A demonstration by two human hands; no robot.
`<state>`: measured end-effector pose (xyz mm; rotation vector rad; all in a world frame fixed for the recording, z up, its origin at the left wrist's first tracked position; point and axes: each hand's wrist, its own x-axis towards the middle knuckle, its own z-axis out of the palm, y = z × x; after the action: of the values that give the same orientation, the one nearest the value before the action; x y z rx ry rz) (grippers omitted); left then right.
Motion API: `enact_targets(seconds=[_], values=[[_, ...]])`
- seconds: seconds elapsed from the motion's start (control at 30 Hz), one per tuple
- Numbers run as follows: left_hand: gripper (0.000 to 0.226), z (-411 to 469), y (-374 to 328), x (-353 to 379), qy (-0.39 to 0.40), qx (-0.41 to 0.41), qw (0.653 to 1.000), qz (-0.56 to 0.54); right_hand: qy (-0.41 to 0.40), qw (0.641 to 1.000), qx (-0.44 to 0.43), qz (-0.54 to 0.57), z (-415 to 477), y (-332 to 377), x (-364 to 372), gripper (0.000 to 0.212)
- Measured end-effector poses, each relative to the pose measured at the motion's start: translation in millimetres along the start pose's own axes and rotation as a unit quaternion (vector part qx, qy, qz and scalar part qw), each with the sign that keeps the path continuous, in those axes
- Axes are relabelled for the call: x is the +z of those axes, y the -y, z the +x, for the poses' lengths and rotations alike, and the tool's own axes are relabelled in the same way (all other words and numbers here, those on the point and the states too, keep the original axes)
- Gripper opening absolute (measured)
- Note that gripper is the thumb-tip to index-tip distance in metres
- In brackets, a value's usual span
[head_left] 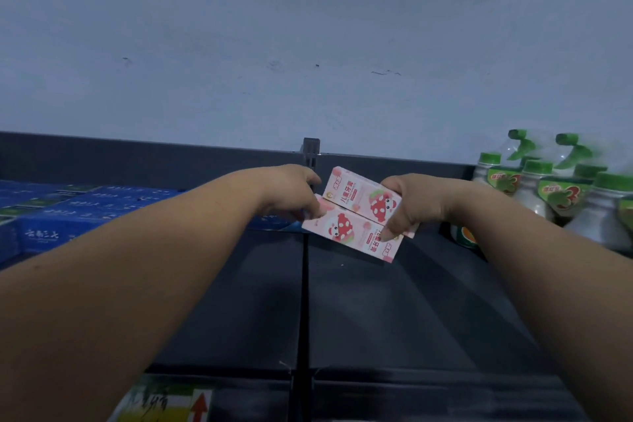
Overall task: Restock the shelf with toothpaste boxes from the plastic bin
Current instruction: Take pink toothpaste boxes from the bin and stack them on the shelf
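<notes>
Two pink toothpaste boxes with a red mushroom cartoon are held side by side over the dark shelf point(376, 301). The far box point(359, 197) lies behind the near box point(349, 233). My left hand point(291, 193) grips their left ends, fingers curled round them. On the right ends, my right hand point(407, 204) pinches with the thumb on the near box's face. Both boxes sit near the back of the shelf, just right of the centre seam. The plastic bin is out of view.
Blue boxes point(68, 216) fill the shelf's left side. White bottles with green caps point(548, 195) and spray bottles stand at the right. A dark upright post point(311, 151) rises at the shelf's back rail, against a pale wall. A label strip point(164, 401) runs below the front edge.
</notes>
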<state>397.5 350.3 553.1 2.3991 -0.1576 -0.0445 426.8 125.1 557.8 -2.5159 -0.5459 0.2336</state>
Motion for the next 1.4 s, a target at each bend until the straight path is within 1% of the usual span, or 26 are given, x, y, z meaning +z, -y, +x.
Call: enact_targets(seconds=[0.13,0.2,0.3,0.43,0.6,0.67,0.73,0.8,0.87,0.97,1.03,1.17,1.23,1.3,1.4], values=[[0.039,4,3,7,0.05,-0.007,0.999,-0.008,0.015,0.999,0.018,-0.024,1,-2,1,0.048],[0.029,7,7,11,0.072,-0.021,0.997,-0.003,0.024,0.999,0.029,-0.028,2,-4,2,0.044],[0.024,13,15,13,0.071,-0.041,0.997,0.005,0.02,0.998,0.048,-0.03,0,-7,2,0.042],[0.022,17,18,12,0.065,-0.049,0.997,0.011,0.008,0.997,0.054,0.051,1,-15,-3,0.038],[0.021,21,17,16,0.07,-0.049,0.996,0.001,-0.01,0.997,0.054,0.056,3,-15,-5,0.033],[0.015,21,14,19,0.075,-0.046,0.996,0.003,-0.009,0.996,0.064,0.066,3,-14,-4,0.029],[0.008,21,11,23,0.078,-0.042,0.996,-0.001,-0.033,0.995,0.067,0.069,6,-16,-2,0.029],[0.012,21,8,27,0.077,-0.037,0.996,-0.003,-0.078,0.993,0.075,0.055,7,-18,-1,0.029],[0.015,21,6,30,0.075,-0.033,0.997,-0.006,-0.097,0.991,0.086,0.039,6,-22,-3,0.028],[0.013,24,0,36,0.07,-0.027,0.997,-0.01,-0.088,0.991,0.079,0.063,1,-28,-6,0.029],[0.017,26,-4,40,0.063,-0.027,0.998,-0.005,-0.087,0.991,0.067,0.077,-1,-30,-10,0.029],[0.026,28,-6,45,0.061,-0.027,0.998,-0.006,-0.042,0.993,0.064,0.087,-4,-29,-13,0.029],[0.033,28,-6,45,0.063,-0.025,0.998,-0.013,-0.03,0.993,0.071,0.086,-2,-32,-11,0.031],[0.037,28,-6,44,0.059,-0.024,0.998,-0.023,-0.028,0.993,0.076,0.087,-1,-35,-10,0.041],[0.037,26,-5,41,0.057,-0.026,0.997,-0.033,-0.051,0.985,0.077,0.143,-2,-42,-11,0.077]])
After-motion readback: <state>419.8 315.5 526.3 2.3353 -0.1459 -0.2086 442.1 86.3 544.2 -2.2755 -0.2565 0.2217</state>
